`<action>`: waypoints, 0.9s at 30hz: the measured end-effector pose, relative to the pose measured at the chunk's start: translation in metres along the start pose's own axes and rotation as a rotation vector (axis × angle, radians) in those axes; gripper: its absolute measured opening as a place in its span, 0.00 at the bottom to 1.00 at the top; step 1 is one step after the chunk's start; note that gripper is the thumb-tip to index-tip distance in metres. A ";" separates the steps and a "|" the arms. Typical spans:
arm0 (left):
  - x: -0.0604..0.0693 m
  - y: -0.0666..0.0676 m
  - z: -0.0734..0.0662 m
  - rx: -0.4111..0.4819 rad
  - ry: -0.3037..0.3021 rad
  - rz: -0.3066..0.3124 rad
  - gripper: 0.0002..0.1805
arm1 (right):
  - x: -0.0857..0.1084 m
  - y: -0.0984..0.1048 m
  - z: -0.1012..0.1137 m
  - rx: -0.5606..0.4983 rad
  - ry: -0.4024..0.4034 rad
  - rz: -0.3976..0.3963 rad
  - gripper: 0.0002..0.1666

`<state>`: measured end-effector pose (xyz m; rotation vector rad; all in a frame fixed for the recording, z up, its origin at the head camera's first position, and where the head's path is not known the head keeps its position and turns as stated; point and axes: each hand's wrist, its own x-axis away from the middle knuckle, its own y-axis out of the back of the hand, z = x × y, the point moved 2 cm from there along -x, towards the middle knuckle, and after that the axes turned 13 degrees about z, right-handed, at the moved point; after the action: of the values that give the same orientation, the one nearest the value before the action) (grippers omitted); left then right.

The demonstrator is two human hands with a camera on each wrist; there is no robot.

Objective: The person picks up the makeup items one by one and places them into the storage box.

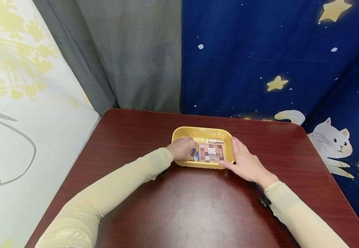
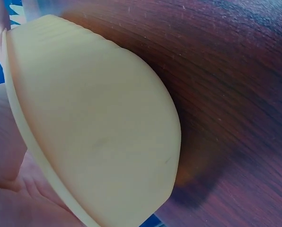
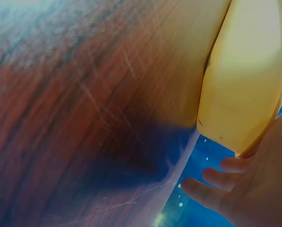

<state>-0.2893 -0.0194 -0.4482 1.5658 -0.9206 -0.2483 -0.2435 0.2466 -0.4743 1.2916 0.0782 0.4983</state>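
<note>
A yellow basket stands on the table, seen from outside in the left wrist view and right wrist view. My left hand reaches over its left end, fingers curled round a small shiny blue item, partly hidden by the hand. Beside that item lies a flat palette of pink and brown squares. Behind the palette is a slim pale item. Against the basket's right end rests my right hand, fingers extended along the outside and thumb at the near rim.
The dark red wooden table extends around the basket. Behind it hang a grey curtain and a blue curtain with stars and a white cat. A white patterned surface lies at the left.
</note>
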 end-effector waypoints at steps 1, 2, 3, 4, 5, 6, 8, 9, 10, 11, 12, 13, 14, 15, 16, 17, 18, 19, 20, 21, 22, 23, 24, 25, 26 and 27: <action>0.000 0.000 0.000 0.002 0.002 0.001 0.05 | 0.000 0.000 0.000 -0.001 0.000 -0.002 0.69; 0.000 0.000 0.000 0.006 0.006 0.002 0.05 | 0.000 0.000 0.000 -0.001 0.001 -0.003 0.69; 0.000 -0.001 0.001 0.008 0.011 0.002 0.06 | 0.000 0.000 0.000 -0.001 0.002 -0.003 0.69; 0.000 -0.001 0.001 0.011 0.016 0.000 0.06 | 0.000 0.000 0.000 -0.002 0.002 -0.005 0.69; 0.001 -0.001 0.002 0.017 0.025 -0.001 0.07 | 0.000 -0.001 0.000 0.000 0.003 -0.005 0.69; 0.001 -0.001 0.002 0.024 0.033 -0.002 0.08 | 0.000 -0.001 0.000 0.002 0.004 -0.005 0.70; 0.003 0.000 0.004 0.044 0.049 -0.010 0.09 | 0.000 0.000 0.000 0.009 0.009 -0.006 0.70; 0.003 0.000 0.005 0.052 0.055 -0.017 0.11 | 0.000 0.000 0.000 0.010 0.012 -0.007 0.70; 0.004 0.000 0.006 0.066 0.062 -0.024 0.12 | 0.000 0.000 0.000 0.012 0.014 -0.010 0.70; 0.005 0.002 0.007 0.078 0.073 -0.030 0.14 | 0.000 0.000 0.000 0.013 0.016 -0.012 0.70; 0.007 0.003 0.008 0.093 0.081 -0.038 0.17 | 0.000 0.001 0.000 0.010 0.017 -0.011 0.70; 0.008 0.004 0.009 0.102 0.088 -0.050 0.18 | 0.000 0.001 0.000 0.010 0.018 -0.012 0.70; 0.010 0.005 0.009 0.105 0.097 -0.062 0.20 | 0.000 0.001 0.000 0.008 0.018 -0.011 0.70; 0.011 0.006 0.009 0.118 0.102 -0.072 0.21 | 0.000 0.001 0.000 0.006 0.017 -0.010 0.70; 0.014 0.008 0.009 0.129 0.107 -0.083 0.21 | 0.000 0.001 0.000 0.005 0.016 -0.009 0.70; 0.016 0.009 0.009 0.136 0.109 -0.096 0.21 | 0.000 0.001 0.000 0.003 0.016 -0.006 0.70; 0.018 0.010 0.010 0.143 0.108 -0.108 0.21 | 0.000 0.000 0.000 0.002 0.015 -0.004 0.70; 0.019 0.011 0.010 0.145 0.105 -0.122 0.21 | 0.000 0.000 -0.001 0.002 0.016 -0.006 0.70; 0.021 0.013 0.011 0.148 0.103 -0.133 0.21 | 0.000 0.000 -0.001 0.000 0.015 -0.005 0.70; 0.023 0.014 0.011 0.152 0.100 -0.142 0.21 | 0.000 0.000 -0.001 -0.002 0.014 -0.006 0.70; 0.025 0.015 0.012 0.155 0.102 -0.149 0.21 | 0.000 0.000 -0.001 -0.005 0.013 -0.006 0.70; 0.026 0.015 0.013 0.157 0.105 -0.154 0.21 | 0.000 -0.001 -0.001 -0.006 0.011 -0.004 0.70; 0.028 0.016 0.014 0.160 0.109 -0.159 0.21 | 0.000 -0.001 -0.001 -0.007 0.010 -0.004 0.70; 0.029 0.016 0.015 0.161 0.110 -0.164 0.21 | 0.000 -0.001 -0.001 -0.008 0.008 -0.002 0.70; 0.031 0.017 0.016 0.163 0.113 -0.168 0.21 | 0.000 -0.001 -0.001 -0.009 0.007 -0.001 0.70; 0.032 0.018 0.017 0.168 0.113 -0.174 0.21 | 0.000 -0.001 -0.001 -0.010 0.006 0.000 0.70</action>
<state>-0.2858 -0.0522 -0.4253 1.7999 -0.7330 -0.2062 -0.2434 0.2475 -0.4754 1.2806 0.0810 0.5018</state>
